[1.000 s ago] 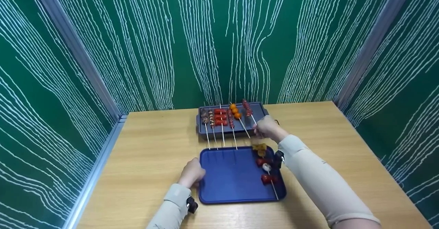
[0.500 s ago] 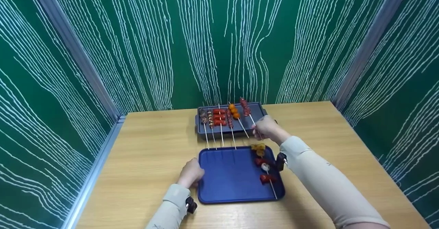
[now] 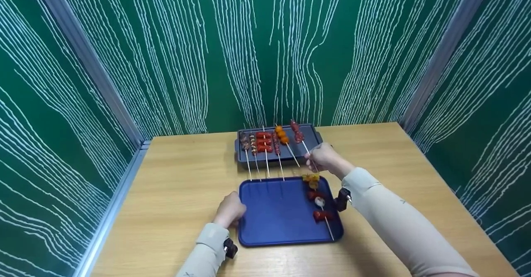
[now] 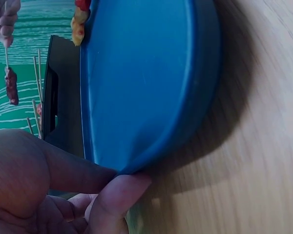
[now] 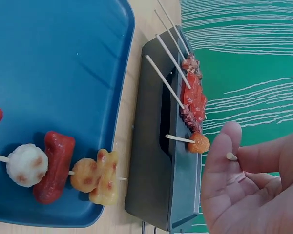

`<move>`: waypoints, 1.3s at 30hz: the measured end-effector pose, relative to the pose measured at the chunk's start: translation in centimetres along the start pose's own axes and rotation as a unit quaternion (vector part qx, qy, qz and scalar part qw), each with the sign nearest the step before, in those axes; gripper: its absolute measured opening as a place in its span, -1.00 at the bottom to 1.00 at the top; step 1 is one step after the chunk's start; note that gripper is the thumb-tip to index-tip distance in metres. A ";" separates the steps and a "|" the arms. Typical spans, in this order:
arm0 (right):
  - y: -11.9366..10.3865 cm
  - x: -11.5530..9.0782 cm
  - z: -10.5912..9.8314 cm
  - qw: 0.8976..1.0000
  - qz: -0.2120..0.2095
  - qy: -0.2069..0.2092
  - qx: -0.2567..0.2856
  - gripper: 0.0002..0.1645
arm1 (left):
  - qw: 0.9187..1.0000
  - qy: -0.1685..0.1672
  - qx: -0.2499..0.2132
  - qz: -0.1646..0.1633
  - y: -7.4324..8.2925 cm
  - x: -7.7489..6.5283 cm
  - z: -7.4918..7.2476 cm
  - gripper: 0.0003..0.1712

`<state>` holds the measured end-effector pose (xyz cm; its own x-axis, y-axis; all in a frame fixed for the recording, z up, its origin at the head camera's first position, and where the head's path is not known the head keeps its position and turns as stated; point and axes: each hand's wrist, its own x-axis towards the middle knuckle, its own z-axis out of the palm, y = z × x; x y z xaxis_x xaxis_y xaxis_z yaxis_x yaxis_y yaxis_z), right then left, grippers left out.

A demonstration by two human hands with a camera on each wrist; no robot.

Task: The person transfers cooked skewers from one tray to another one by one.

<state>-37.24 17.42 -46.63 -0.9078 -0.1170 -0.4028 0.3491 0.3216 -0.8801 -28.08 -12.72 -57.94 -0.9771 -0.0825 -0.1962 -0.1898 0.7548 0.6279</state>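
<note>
My right hand (image 3: 325, 157) pinches the stick of a dark red meat skewer (image 3: 297, 132), whose meat is over the right part of the black grill (image 3: 312, 138). In the right wrist view the stick's end (image 5: 231, 156) pokes out between thumb and fingers. My left hand (image 3: 230, 207) grips the left rim of the blue tray (image 3: 278, 215); thumb and finger pinch that rim in the left wrist view. Along the tray's right side lies a skewer of mixed pieces (image 3: 319, 201), with red sausages and a pale ball.
On the grill lie an orange ball skewer (image 3: 281, 135), a red sausage skewer (image 3: 264, 142) and several meat skewers, sticks pointing toward the tray. A wooden table (image 3: 178, 185) carries everything. A green wall with white lines (image 3: 232, 61) rises directly behind the grill.
The right hand has come slightly back toward me with the meat skewer, and the meat has turned a little. The left hand stays on the tray's rim.
</note>
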 end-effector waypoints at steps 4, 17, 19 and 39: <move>0.5 -0.1 -0.1 1.000 -0.007 -0.004 0.001 -0.81 | 1.000 -0.004 0.009 -0.004 0.1 0.0 -0.1 -0.73; 1.4 -0.6 -0.3 1.000 -0.009 0.001 0.000 -0.81 | 1.000 -0.009 0.012 -0.013 0.3 0.0 -0.2 -0.69; 1.6 -0.7 -0.4 1.000 -0.010 -0.006 0.002 -0.82 | 1.000 -0.010 0.011 -0.014 0.3 0.0 -0.2 -0.69; 2.8 -2.7 -1.4 0.999 -0.018 -0.037 0.001 -0.83 | 1.000 -0.013 0.017 -0.019 0.3 0.1 -0.3 -0.73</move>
<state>-34.10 20.00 -47.64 -0.9001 -0.1972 -0.3885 0.3177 0.3133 -0.8950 -28.28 -12.71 -57.57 -0.9661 -0.0956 -0.2399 -0.2239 0.7729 0.5938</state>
